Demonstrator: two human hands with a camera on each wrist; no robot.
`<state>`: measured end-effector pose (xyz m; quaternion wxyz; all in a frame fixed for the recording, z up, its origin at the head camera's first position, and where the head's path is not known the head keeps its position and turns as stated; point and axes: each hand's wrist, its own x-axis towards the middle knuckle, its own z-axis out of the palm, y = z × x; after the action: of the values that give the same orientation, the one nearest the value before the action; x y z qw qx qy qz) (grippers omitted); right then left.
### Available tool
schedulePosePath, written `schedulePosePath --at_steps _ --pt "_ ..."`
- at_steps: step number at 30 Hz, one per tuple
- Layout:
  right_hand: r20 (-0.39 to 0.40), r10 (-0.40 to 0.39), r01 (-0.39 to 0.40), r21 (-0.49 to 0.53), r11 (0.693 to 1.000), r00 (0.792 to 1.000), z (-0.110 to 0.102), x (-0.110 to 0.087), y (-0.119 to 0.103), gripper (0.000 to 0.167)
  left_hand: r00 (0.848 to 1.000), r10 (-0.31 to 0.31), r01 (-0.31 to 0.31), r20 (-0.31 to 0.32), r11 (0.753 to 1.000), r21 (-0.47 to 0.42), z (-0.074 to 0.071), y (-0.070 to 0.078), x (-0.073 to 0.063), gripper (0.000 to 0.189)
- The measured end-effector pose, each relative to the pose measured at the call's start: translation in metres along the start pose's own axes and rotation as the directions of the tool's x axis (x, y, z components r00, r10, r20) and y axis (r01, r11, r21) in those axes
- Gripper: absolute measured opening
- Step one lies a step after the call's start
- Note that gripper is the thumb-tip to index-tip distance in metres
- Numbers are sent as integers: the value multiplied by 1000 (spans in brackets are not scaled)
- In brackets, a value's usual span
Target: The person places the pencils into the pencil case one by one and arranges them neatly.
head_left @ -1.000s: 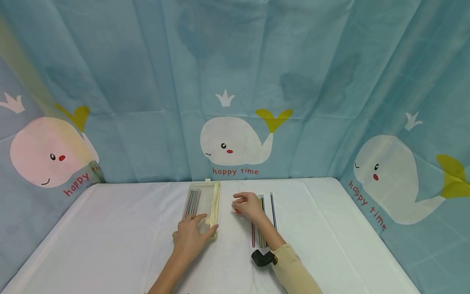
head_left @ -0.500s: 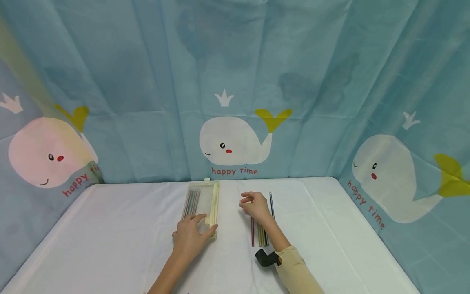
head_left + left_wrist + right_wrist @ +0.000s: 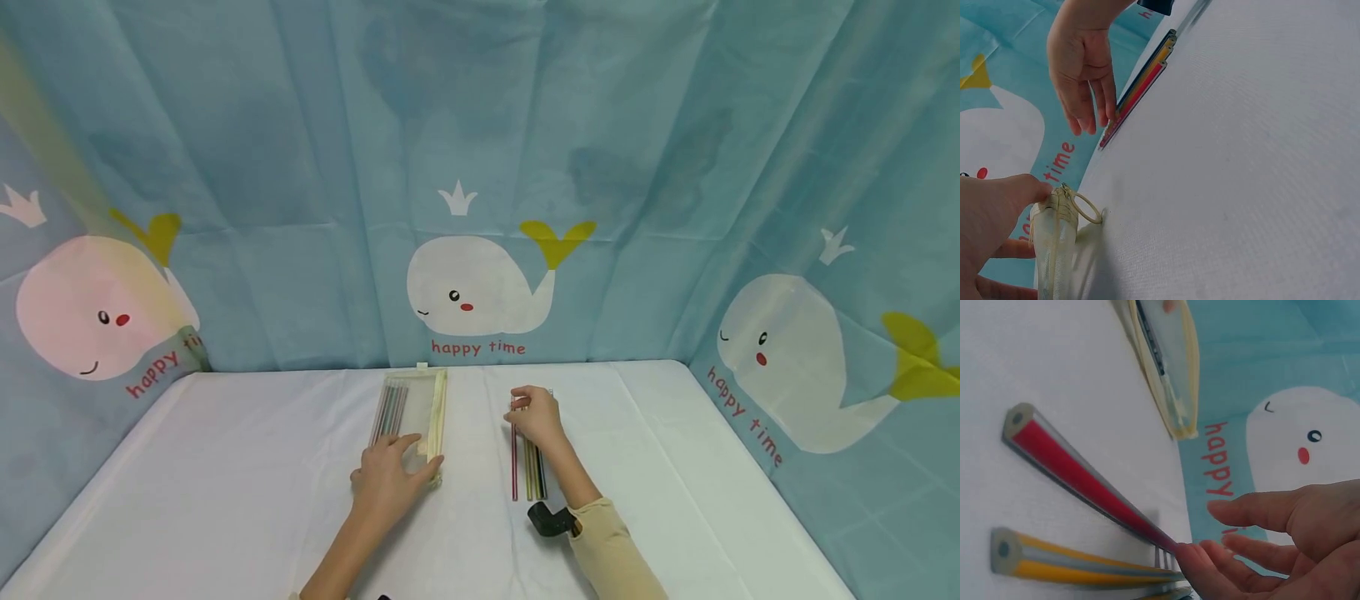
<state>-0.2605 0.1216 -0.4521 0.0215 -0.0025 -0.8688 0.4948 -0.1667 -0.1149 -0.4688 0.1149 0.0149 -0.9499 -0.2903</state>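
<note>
My left hand (image 3: 390,479) grips the near end of a see-through pencil case (image 3: 422,400) with cream trim, thumb at its right edge. Several pencils (image 3: 390,410) show inside it along the left side. To the right, my right hand (image 3: 538,421) is over the far ends of a loose row of pencils, fingers loosely bent. In the right wrist view a fingertip is right at the far end of the red pencil (image 3: 1091,478), with the thumb and other fingers apart. A yellow pencil (image 3: 1085,562) lies beside it. Dark pencils (image 3: 542,479) lie farther right, partly hidden by my hand.
A white cloth covers the table (image 3: 247,483). Behind it hangs a blue curtain (image 3: 300,167) printed with whales. A black wrist-worn piece (image 3: 550,520) sits at my right cuff, close to the pencils' near ends. A ring (image 3: 1088,209) hangs from the case's end.
My right hand has moved to the right, from beside the pencils to over their far ends. My left hand stays on the pencil case.
</note>
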Motion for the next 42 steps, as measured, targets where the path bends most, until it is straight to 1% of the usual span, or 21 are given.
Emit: schedulePosePath --at_steps 5,18,23,30,33,38,42 --pt "22 21 -21 -2 1000 1000 3 0 1 43 1000 2 -2 -1 1000 4 0 -1 0 51" --pt "29 5 -2 -111 994 1000 13 -3 3 46 1000 -4 5 7 1000 -16 -1 1 0 51" --pt "34 -12 17 -147 989 999 17 -3 4 45 1000 -2 3 5 1000 -14 -1 1 1 51" --pt "48 -75 83 -184 979 996 21 -4 3 42 1000 -1 1 -2 1000 -7 -1 -1 1 50" --pt "68 -73 84 -182 980 995 21 -4 2 39 1000 -2 2 -1 1000 -6 0 -1 0 50" --pt "106 -30 44 -137 990 994 21 -3 2 38 1000 3 -3 -3 1000 -1 -1 -1 0 50" --pt "119 -13 25 -101 995 993 20 -2 2 37 1000 0 0 -5 1000 -1 -1 0 0 50"
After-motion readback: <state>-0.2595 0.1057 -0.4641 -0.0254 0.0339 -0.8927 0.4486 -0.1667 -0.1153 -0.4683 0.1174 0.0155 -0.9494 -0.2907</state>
